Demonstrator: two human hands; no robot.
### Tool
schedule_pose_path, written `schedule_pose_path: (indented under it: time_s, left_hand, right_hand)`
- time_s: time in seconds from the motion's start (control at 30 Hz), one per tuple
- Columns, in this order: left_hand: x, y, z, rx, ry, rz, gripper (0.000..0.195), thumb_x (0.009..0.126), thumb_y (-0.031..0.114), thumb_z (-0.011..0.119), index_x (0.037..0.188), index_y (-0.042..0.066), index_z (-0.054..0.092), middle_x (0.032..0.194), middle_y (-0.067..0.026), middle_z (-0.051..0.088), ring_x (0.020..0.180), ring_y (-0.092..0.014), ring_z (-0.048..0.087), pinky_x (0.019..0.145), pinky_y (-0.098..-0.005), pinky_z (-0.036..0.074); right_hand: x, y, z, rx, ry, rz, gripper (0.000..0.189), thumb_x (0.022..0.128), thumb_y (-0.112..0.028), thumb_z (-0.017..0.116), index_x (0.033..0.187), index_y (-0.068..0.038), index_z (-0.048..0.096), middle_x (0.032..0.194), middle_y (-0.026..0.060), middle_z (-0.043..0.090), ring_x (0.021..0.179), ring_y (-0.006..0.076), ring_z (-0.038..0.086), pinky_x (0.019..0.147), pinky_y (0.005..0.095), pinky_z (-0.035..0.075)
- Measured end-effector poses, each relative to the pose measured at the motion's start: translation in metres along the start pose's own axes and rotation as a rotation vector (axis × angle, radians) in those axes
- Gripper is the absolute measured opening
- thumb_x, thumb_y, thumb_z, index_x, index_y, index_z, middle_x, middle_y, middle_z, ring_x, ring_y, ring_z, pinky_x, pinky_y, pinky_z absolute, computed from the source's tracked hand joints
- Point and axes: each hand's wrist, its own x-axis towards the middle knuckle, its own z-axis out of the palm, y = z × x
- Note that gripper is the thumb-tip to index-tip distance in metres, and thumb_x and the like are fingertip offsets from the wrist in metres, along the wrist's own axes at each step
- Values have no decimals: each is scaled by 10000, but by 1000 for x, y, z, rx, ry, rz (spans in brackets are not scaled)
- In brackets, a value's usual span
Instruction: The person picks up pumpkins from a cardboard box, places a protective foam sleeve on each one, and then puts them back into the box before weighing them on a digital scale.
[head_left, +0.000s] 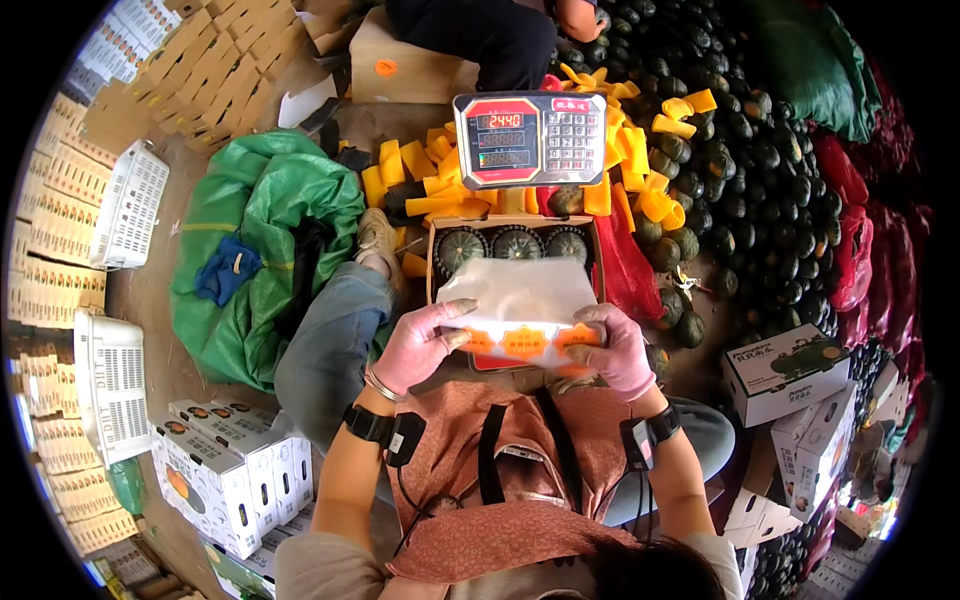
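My left hand (421, 346) and my right hand (613, 351), both in thin pink gloves, hold the two ends of a strip of orange labels (523, 341) on white backing. White translucent sheeting (514, 289) extends from the strip over the near part of an open cardboard carton (430, 259). Along the carton's far side show three green squashes (516, 244) in dark netted sleeves; whatever lies under the sheeting is hidden. Right behind the carton stands a digital scale display (531, 139) with lit red digits.
Yellow foam sleeves (450, 169) lie around the scale, beside a large heap of green squashes (739, 187). A green woven sack (262, 247) lies at left, near printed cartons (217, 480) and white plastic crates (112, 386). More cartons (786, 373) stand at right. Another person (472, 34) sits opposite.
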Motion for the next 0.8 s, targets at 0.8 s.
schedule_pose_path:
  time_s: [0.8]
  left_hand:
    - [-47,-78,20,-114,367,-486,204,945,167,512,1037,-4,571,899,6,607,797,-52,542,722,-216,476]
  right_hand:
    - [27,63,1,143,-294,-44,305,796,36,638,1085,-20,556,917,49,631,860,87,585,774,235,483]
